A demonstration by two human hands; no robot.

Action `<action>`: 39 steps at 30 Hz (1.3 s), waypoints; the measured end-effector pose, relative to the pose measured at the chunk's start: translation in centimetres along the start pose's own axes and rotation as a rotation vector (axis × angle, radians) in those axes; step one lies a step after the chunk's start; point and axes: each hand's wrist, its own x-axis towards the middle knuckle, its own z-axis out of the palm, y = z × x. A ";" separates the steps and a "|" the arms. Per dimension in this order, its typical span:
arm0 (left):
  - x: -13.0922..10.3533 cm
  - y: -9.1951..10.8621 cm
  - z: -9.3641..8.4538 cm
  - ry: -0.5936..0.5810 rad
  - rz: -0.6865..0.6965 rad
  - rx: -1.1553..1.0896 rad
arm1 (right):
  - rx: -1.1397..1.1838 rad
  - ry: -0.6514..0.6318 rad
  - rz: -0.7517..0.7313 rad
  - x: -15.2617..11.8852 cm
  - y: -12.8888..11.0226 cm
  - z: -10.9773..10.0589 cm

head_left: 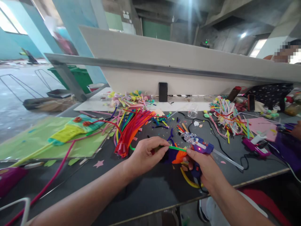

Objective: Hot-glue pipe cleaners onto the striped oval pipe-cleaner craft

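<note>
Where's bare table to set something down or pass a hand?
Bare table lies between the left forearm, yellow stem and near edge. A smaller patch lies between the pink star and that forearm. Beyond the left hand and right hand it is crowded: red stems, purple scraps, glue gun.

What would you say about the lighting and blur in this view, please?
In the head view, the far-left window is washed out, glare streaks from the top edge, the upper left looks smeared, and soft shadows darken the near tabletop.
</note>
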 end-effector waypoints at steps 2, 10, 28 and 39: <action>-0.1 -0.1 0.1 0.006 0.020 -0.001 | 0.000 0.000 -0.006 -0.1 0.1 -0.1; -0.1 -0.1 0.2 0.023 0.039 0.012 | 0.008 0.025 0.002 -0.1 0.6 -0.2; -0.6 -0.8 -0.1 -0.119 0.295 0.201 | 0.005 0.029 -0.003 -0.3 -0.1 0.3; -0.6 -0.7 0.0 -0.135 0.313 0.253 | -0.030 0.056 -0.006 -0.5 -0.4 0.5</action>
